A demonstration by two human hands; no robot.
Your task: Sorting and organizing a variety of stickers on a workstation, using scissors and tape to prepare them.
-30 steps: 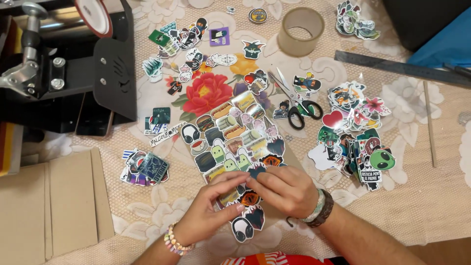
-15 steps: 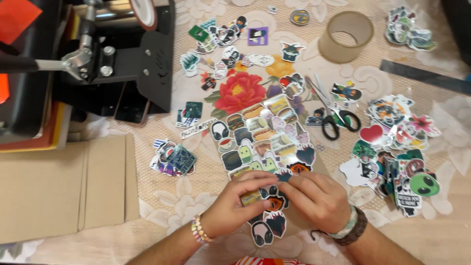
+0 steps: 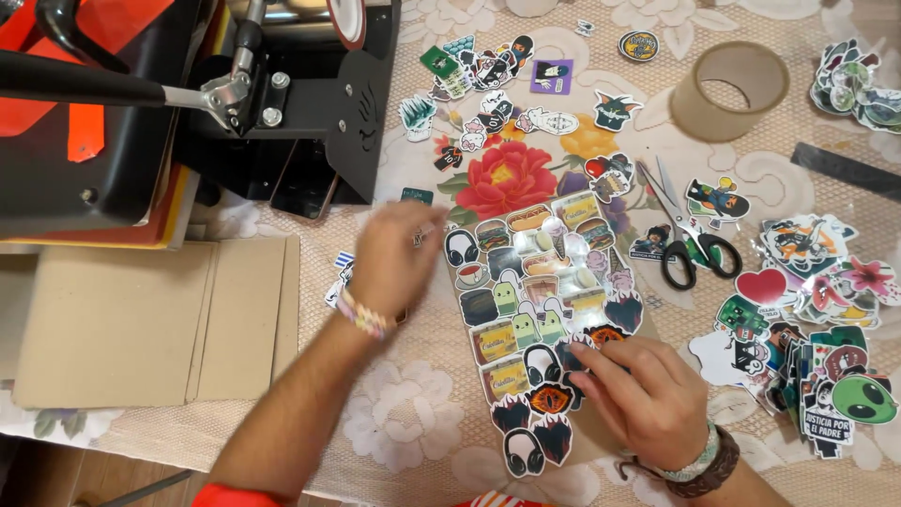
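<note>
The right hand (image 3: pixel 648 399) is laid with fingers spread on the lower part of the sticker sheet (image 3: pixel 530 319), which is spread flat on the tabletop (image 3: pixel 413 441). Farther off, the blurred left hand (image 3: pixel 394 258) is seen loosely open beside the sheet's left edge; whether anything is held cannot be told. Scissors (image 3: pixel 685 239) and a tape roll (image 3: pixel 730 89) are seen beyond.

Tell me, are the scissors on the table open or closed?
Open. The scissors lie flat on the tablecloth with their two blades spread apart in a narrow V, black handles toward the person.
</note>
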